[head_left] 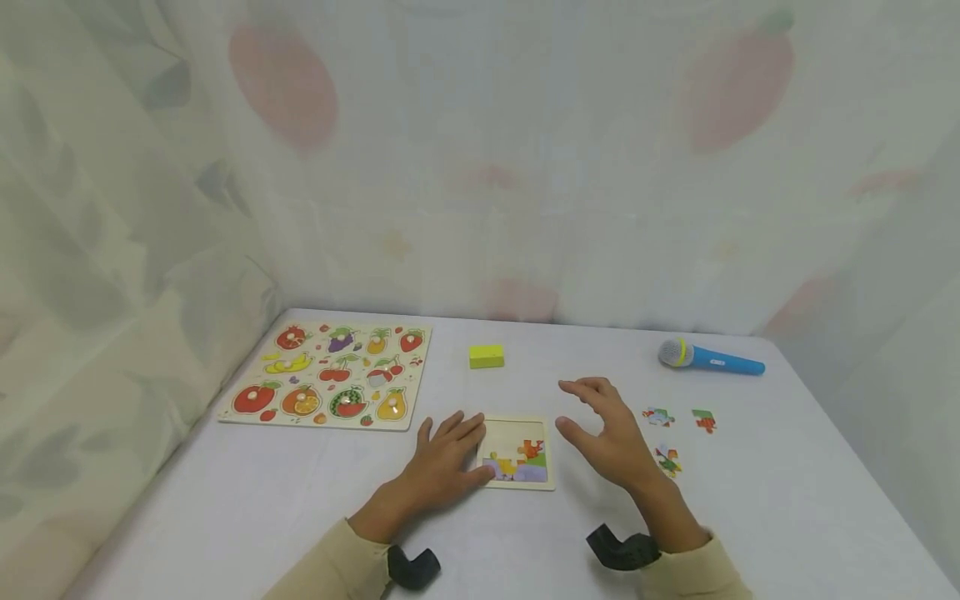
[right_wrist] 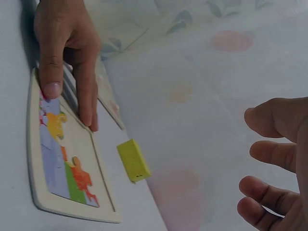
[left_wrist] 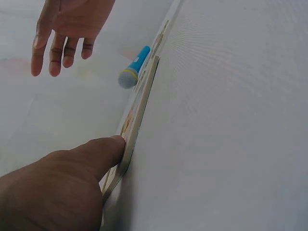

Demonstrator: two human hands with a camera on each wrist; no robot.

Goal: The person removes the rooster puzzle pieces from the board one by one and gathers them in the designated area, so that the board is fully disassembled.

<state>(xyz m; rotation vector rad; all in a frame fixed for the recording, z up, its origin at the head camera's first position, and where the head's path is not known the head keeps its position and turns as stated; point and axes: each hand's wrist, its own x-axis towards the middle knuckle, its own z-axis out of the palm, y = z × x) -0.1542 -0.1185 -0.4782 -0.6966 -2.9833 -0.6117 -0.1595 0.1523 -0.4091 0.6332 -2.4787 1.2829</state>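
A small wooden jigsaw tray [head_left: 513, 425] lies in the middle of the table, its lower and right parts filled with joined pieces [right_wrist: 57, 163]. My left hand [head_left: 444, 462] rests on the tray's left side, thumb on the lower left corner and fingers straight along the edge. Above the table, just right of the tray, hovers my right hand [head_left: 617, 437] with fingers apart and nothing between them. Loose jigsaw pieces lie to its right: one blue piece [head_left: 658, 416], one red and green piece [head_left: 704, 420] and one mixed-colour piece [head_left: 667, 459].
A fruit peg puzzle board [head_left: 318, 421] lies at the back left. Behind the tray sits a yellow block [head_left: 487, 357]. The blue toy microphone [head_left: 723, 361] lies at the back right. Patterned curtains [head_left: 480, 167] hang behind the table and along its sides.
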